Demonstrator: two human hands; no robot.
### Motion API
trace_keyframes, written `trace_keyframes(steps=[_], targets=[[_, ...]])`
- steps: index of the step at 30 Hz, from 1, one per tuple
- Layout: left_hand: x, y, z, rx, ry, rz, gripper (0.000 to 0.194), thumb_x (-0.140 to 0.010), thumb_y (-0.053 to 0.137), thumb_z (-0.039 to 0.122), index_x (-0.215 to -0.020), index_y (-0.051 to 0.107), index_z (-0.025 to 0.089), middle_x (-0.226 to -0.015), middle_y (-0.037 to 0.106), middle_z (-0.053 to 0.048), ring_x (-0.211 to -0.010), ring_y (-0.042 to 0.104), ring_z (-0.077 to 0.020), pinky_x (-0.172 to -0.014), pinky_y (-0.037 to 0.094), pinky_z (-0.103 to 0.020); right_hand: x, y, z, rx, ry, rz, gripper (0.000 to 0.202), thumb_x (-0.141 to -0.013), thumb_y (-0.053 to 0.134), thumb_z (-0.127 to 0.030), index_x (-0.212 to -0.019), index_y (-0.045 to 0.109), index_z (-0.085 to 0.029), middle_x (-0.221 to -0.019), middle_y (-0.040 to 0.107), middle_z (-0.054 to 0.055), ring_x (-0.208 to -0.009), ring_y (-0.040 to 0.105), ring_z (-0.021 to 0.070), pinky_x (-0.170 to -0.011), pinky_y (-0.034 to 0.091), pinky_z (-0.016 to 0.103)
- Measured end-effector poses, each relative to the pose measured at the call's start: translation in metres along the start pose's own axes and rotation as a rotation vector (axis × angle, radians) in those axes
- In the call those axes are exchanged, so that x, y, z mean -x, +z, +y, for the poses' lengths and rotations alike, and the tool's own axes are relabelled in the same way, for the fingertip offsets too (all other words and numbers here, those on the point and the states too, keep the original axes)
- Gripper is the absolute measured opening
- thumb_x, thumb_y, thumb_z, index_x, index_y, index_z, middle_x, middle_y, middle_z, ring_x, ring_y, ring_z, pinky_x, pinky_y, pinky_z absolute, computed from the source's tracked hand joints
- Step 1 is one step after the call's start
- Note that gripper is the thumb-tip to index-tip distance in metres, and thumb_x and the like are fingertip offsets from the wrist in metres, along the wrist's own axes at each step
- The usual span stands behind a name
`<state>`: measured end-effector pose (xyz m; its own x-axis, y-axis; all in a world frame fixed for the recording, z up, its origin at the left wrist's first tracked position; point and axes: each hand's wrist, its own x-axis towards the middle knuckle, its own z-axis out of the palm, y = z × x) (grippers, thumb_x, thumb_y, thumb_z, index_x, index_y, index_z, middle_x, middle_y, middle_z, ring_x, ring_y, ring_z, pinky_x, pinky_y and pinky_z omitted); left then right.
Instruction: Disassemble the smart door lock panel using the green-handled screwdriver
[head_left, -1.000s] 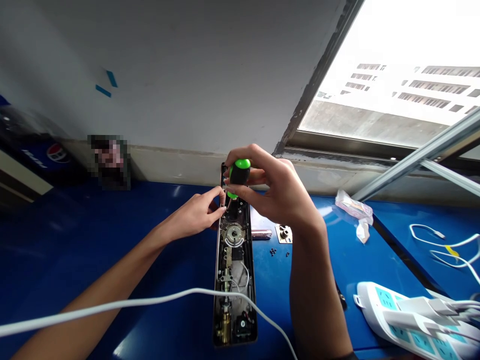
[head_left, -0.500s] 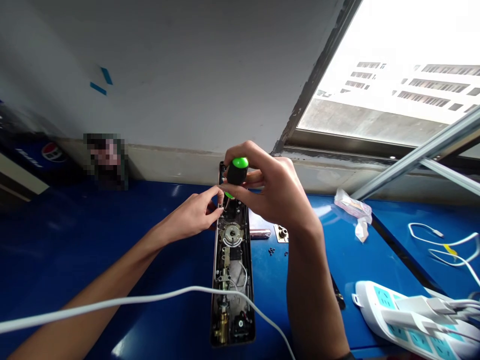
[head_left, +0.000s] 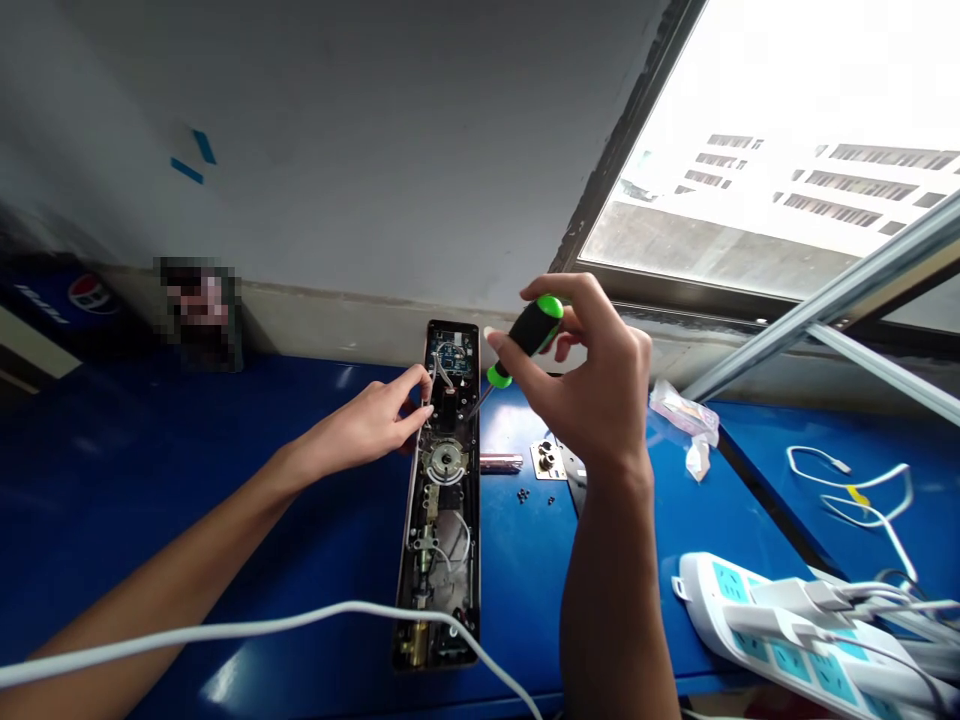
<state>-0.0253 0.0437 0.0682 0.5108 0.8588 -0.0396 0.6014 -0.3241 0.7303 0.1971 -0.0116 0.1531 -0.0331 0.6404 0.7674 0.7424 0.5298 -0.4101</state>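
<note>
A long, narrow electronic door lock (head_left: 446,545) lies with its inside facing up, showing a circuit board, a round metal disc and brass parts. My left hand (head_left: 375,418) pinches the lock's left edge near its upper half; the fingers under the rim are hidden. In my right hand (head_left: 589,375) is a screwdriver (head_left: 534,328) with a black and green handle, tilted so its shaft slants down left. The tip is at the right side of the lock's interior, below the circuit board; whether it touches anything I cannot tell.
Right of the lock lie a shiny metal bar (head_left: 501,464), a square metal plate (head_left: 549,461) and several small black screws (head_left: 523,495). A white cable (head_left: 300,622) crosses the foreground. A power strip (head_left: 780,620), a plastic bag (head_left: 679,408) and a coiled cable (head_left: 862,500) are farther right.
My right hand has moved right, and the screwdriver has gone from nearly upright to slanted, uncovering the circuit board. My left hand stays at the lock's left edge. The whole view has shifted slightly.
</note>
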Motion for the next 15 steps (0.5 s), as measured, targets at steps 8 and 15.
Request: trace_keyframes(steps=[8, 15], targets=[[0.013, -0.004, 0.022, -0.402, -0.004, 0.109, 0.028, -0.099, 0.052, 0.047, -0.119, 0.052, 0.027, -0.082, 0.071, -0.001, -0.072, 0.07, -0.0246, -0.064, 0.046, -0.031, 0.037, -0.007, 0.022, 0.062, 0.289, -0.139, 0.017, -0.089, 0.07, -0.029, -0.096, 0.055, -0.025, -0.077, 0.066, -0.003, -0.063, 0.059, 0.0129, -0.06, 0.046, 0.029], [0.038, 0.03, 0.027, -0.476, 0.016, 0.233, 0.042, -0.099, 0.054, 0.058, -0.127, 0.054, 0.027, -0.116, 0.059, -0.007, -0.068, 0.066, -0.0177, -0.06, 0.05, -0.032, 0.068, 0.004, 0.029, 0.298, 0.597, -0.504, 0.017, -0.085, 0.063, -0.027, -0.08, 0.047, -0.025, -0.07, 0.061, -0.001, -0.065, 0.052, 0.0159, -0.058, 0.033, 0.029]])
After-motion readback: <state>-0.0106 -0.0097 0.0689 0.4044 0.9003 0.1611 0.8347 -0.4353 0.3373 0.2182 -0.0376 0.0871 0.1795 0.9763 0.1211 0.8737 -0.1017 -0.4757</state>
